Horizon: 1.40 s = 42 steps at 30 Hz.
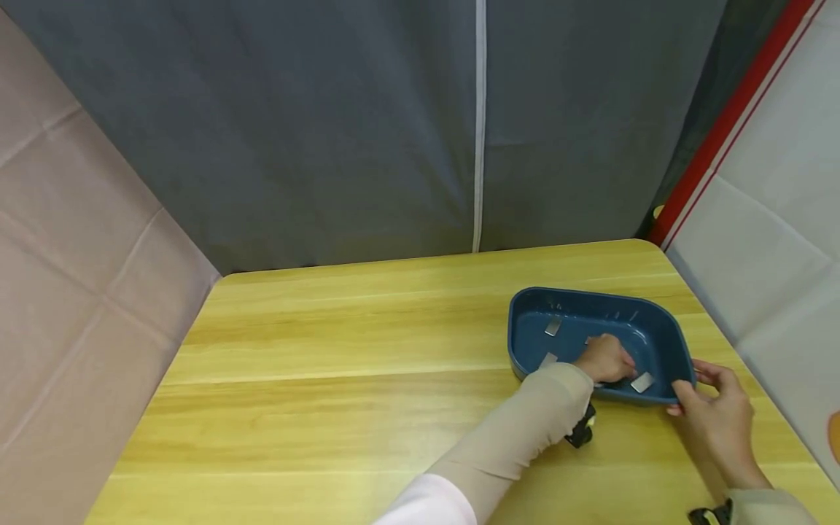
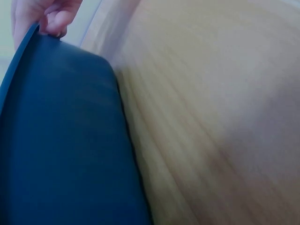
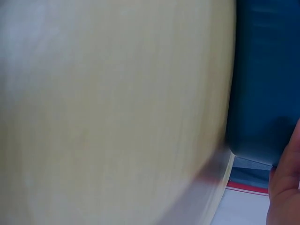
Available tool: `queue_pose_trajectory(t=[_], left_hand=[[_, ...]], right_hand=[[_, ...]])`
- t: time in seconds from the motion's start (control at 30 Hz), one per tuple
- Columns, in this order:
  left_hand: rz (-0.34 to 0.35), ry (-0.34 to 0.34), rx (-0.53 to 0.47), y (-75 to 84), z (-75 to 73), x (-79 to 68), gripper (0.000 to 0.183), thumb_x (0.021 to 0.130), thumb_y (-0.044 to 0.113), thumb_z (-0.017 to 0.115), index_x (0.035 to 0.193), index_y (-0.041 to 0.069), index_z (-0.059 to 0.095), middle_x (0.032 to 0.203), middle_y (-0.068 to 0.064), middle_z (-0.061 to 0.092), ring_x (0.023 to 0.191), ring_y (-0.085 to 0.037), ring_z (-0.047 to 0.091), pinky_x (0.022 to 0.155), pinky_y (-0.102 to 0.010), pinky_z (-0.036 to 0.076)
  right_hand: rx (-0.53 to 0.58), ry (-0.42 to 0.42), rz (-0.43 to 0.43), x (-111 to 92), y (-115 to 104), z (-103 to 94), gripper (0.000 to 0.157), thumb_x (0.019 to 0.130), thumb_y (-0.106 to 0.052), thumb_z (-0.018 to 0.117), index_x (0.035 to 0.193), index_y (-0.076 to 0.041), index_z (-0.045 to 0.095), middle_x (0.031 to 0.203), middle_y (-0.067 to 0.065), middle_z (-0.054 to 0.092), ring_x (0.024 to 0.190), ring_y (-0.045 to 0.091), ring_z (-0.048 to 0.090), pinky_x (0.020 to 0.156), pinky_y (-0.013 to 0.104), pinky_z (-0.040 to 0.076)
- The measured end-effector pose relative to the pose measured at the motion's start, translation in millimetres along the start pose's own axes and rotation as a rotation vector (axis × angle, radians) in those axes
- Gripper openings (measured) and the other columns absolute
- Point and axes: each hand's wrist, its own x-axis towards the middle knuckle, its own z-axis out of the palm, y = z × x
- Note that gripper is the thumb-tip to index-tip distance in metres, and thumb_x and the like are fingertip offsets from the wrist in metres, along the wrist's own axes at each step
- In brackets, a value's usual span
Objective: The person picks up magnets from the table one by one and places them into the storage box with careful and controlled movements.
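A dark blue plastic tub (image 1: 664, 337) stands on the right part of the table. Several small silvery rectangular pieces lie in it, among them one piece (image 1: 553, 327) toward the back and another (image 1: 642, 382) near the front right. My left hand (image 1: 605, 359) reaches over the front rim, its fingers bent down beside that front piece; I cannot tell whether they hold one. With thumb and fingers, my right hand (image 1: 722, 408) grips the tub's front right corner. The left wrist view shows the tub's outer wall (image 2: 70, 131) and the right hand (image 2: 51, 18) on its rim.
The wooden table (image 1: 315, 379) extends to the left of the tub. A grey curtain (image 1: 328, 131) hangs behind it, a pale panel (image 1: 79, 255) stands on the left, and a white sheet (image 1: 774, 255) with a red border rises close on the right.
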Motion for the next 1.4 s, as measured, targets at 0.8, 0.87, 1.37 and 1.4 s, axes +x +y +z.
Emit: queue_pose_trajectory(t=[0.8, 0.87, 1.37, 1.4], left_hand=[[-0.002, 0.111, -0.289, -26.9, -14.5, 2.1, 0.010, 0.075, 0.021, 0.070, 0.084, 0.016, 0.072, 0.071, 0.011, 0.065, 0.058, 0.007, 0.049, 0.052, -0.007, 0.037], [0.013, 0.107, -0.313, -30.2, -17.6, 1.1, 0.011, 0.076, 0.020, 0.070, 0.086, 0.015, 0.071, 0.073, 0.010, 0.065, 0.057, 0.006, 0.050, 0.052, -0.007, 0.037], [0.138, 0.169, -0.329, -50.8, -29.3, -7.5, 0.013, 0.081, 0.016, 0.064, 0.093, 0.010, 0.067, 0.079, 0.008, 0.064, 0.064, 0.007, 0.053, 0.058, -0.005, 0.039], [0.153, 0.173, -0.324, -51.6, -30.3, -7.6, 0.014, 0.082, 0.015, 0.064, 0.094, 0.009, 0.066, 0.080, 0.007, 0.064, 0.065, 0.007, 0.053, 0.058, -0.005, 0.039]], right_hand=[[-0.016, 0.009, 0.029, 1.4, 1.7, 1.8, 0.028, 0.081, -0.003, 0.054, 0.100, -0.023, 0.047, 0.081, -0.014, 0.045, 0.045, -0.002, 0.055, 0.038, 0.024, 0.045], [-0.010, 0.009, 0.028, 1.8, 1.8, 2.2, 0.028, 0.081, -0.003, 0.054, 0.099, -0.023, 0.046, 0.082, -0.013, 0.045, 0.045, -0.003, 0.055, 0.037, 0.024, 0.045], [-0.020, 0.012, 0.009, 2.0, 2.4, 2.7, 0.027, 0.081, -0.003, 0.054, 0.100, -0.022, 0.046, 0.082, -0.015, 0.044, 0.046, -0.004, 0.054, 0.037, 0.024, 0.045], [-0.023, 0.011, 0.007, 2.0, 2.3, 2.7, 0.027, 0.081, -0.003, 0.054, 0.100, -0.022, 0.046, 0.082, -0.015, 0.044, 0.046, -0.004, 0.054, 0.038, 0.024, 0.045]])
